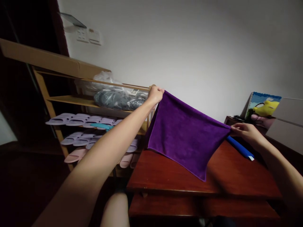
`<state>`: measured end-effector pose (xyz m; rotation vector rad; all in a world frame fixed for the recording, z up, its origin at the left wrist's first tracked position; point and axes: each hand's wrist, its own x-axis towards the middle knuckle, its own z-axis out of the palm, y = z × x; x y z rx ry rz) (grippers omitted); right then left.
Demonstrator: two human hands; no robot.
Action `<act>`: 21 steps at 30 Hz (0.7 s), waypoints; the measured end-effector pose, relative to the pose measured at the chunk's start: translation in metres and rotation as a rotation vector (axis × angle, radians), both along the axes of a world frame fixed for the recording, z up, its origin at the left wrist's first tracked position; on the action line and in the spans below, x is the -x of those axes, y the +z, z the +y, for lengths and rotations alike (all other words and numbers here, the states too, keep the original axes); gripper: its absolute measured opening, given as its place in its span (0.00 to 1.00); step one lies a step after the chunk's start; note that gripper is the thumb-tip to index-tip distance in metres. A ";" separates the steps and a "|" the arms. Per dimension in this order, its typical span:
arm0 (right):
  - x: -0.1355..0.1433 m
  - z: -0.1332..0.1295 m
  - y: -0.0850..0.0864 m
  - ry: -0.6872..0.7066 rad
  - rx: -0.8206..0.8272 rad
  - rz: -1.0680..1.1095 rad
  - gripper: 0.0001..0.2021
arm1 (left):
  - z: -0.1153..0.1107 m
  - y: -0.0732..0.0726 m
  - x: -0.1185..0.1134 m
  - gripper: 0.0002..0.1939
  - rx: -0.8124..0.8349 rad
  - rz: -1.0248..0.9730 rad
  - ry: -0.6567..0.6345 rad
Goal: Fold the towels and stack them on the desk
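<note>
A purple cloth (187, 135) hangs spread out between my two hands, above a reddish-brown wooden table (170, 176). My left hand (156, 94) is closed on its upper left corner, near the end of the shelf rack. At the upper right corner, my right hand (242, 130) pinches the cloth between thumb and fingers. The lower edge hangs down close to the tabletop; whether it touches cannot be told. Just below my right hand, a long blue object (240, 148) lies on the table, its far end partly hidden behind the cloth.
On the left, a wooden rack (42, 85) holds purple and pink slippers (77, 119) and plastic-wrapped items (115, 98). A long cardboard box (54, 61) lies on top. At the right are a yellow plush toy (266, 108) and white drawers (287, 121).
</note>
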<state>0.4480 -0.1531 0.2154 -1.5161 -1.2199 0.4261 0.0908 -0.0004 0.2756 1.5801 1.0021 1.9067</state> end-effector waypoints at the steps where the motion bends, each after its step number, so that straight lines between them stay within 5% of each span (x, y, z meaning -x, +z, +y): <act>1: -0.001 0.000 0.000 0.033 0.050 -0.032 0.09 | -0.001 0.001 0.001 0.14 0.003 0.024 0.015; 14: -0.030 0.005 -0.005 -0.041 -0.036 -0.584 0.21 | -0.021 0.004 0.015 0.12 0.212 0.063 -0.102; 21: -0.021 0.001 -0.003 -0.072 -0.059 -0.436 0.18 | -0.010 -0.002 0.019 0.11 0.200 0.005 -0.154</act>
